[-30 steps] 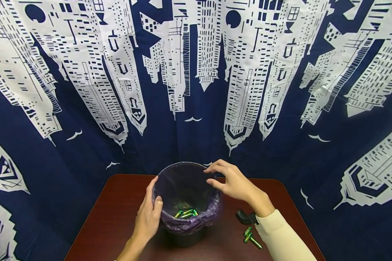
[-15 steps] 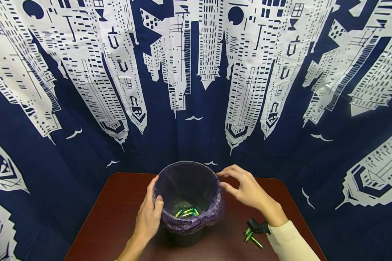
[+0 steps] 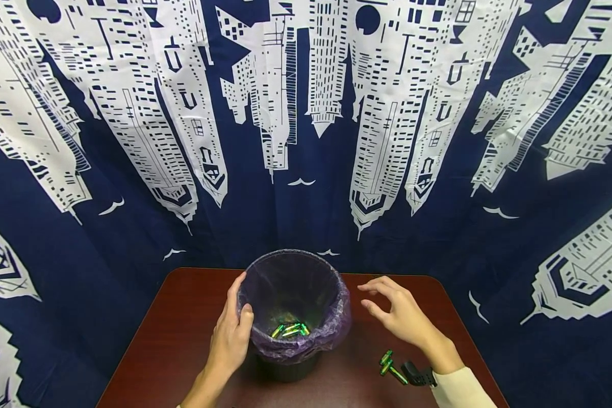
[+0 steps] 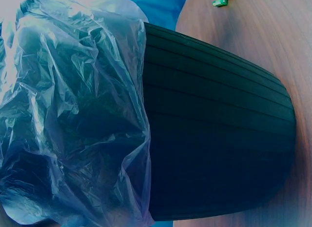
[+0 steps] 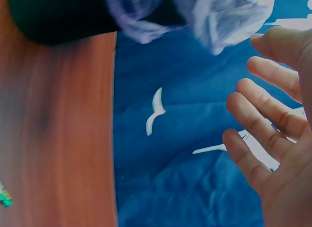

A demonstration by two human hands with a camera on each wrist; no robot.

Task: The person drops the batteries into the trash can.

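Right now your left hand [image 3: 230, 339] grips the near-left rim of the small black bin [image 3: 288, 367], thumb hooked over the edge and fingers pressed against the outside, curled onto the purple plastic liner [image 3: 331, 331] that folds down over the rim. From the left wrist view you see that liner [image 4: 73, 119] bunched and crinkled over the ribbed dark wall of the bin [image 4: 219, 134]. The bin stands upright near the middle of the reddish-brown table [image 3: 173, 340], toward its far edge. At its bottom lies a small cluster of green batteries [image 3: 290, 330].

Your right hand [image 3: 400, 314] hangs in the air just to the right of the bin, apart from it and holding nothing; its fingers are spread and loosely bent, which the right wrist view confirms with the fingers [image 5: 265, 117] parted against the blue cloth. Near your right wrist, a few more green batteries [image 3: 391, 367] lie loose on the table, just beside a black wrist strap [image 3: 418, 375]. Behind the table hangs a navy backdrop [image 3: 306, 141] printed with white skyscrapers.
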